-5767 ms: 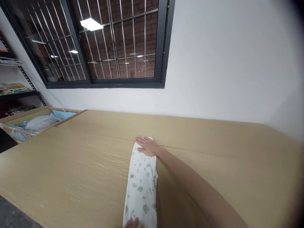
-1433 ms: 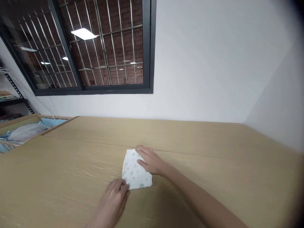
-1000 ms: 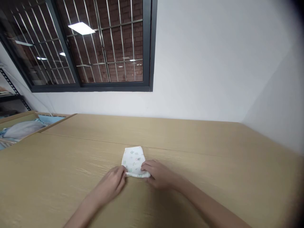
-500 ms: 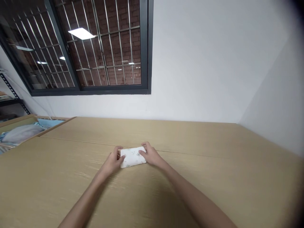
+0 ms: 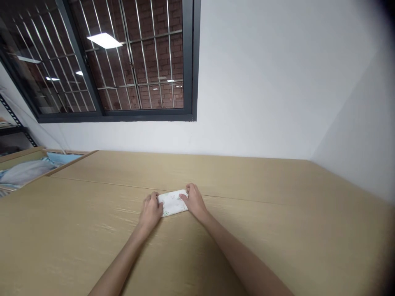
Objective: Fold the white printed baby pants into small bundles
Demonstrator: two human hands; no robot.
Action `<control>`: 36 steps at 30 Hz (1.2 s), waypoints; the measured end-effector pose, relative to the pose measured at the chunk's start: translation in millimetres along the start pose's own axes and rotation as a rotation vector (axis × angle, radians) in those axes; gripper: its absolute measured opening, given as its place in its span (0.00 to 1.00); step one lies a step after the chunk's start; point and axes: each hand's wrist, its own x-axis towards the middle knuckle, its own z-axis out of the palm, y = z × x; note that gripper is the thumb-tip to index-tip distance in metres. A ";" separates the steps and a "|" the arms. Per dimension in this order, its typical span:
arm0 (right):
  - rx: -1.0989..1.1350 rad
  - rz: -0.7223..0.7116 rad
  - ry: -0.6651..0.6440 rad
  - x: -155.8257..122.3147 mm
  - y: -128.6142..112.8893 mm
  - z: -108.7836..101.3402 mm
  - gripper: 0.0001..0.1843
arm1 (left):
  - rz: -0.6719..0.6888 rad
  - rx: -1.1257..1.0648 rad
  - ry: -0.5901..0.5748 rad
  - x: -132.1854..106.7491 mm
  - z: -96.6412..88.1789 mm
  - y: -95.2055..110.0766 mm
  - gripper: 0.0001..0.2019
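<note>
A small white folded cloth [image 5: 173,203] with a faint printed pattern lies between my hands, low over the tan tabletop [image 5: 262,234]. My left hand [image 5: 151,209] grips its left end, thumb on top and fingers curled round the edge. On the right end, my right hand [image 5: 194,201] holds it with the thumb on the upper face and the fingers behind the far corner. The undersides of the fingers are hidden. I cannot tell whether the cloth rests on the surface or is slightly lifted.
At the far left stands a wooden-sided crib or box [image 5: 66,166] with pale and blue bedding [image 5: 31,170]. A dark shelf rack [image 5: 15,130] is behind it. A white wall [image 5: 253,82] and a barred window [image 5: 138,61] close off the back. A seam crosses the tabletop.
My left hand has turned and closed further over the cloth's left end, covering more of it. The cloth now tilts slightly more, right end higher. My right hand has barely moved.
</note>
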 end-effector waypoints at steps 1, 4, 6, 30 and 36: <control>-0.018 -0.035 0.039 -3.0 -4.6 -1.9 0.16 | 0.013 0.009 0.029 -1.8 -0.2 3.1 0.14; -0.102 -0.283 0.123 -14.4 -22.0 -8.1 0.17 | 0.091 0.003 0.105 -8.9 1.6 15.6 0.21; -0.169 -0.473 0.057 -21.9 -32.1 -9.0 0.21 | 0.165 -0.037 0.101 -14.4 6.8 23.8 0.26; -0.321 -0.390 -0.248 -33.6 -3.1 -0.9 0.36 | 0.081 0.317 -0.122 -35.7 32.7 -0.2 0.45; -0.279 -0.449 -0.163 -35.2 -4.0 -9.5 0.34 | 0.265 0.325 0.056 -36.8 28.3 1.5 0.41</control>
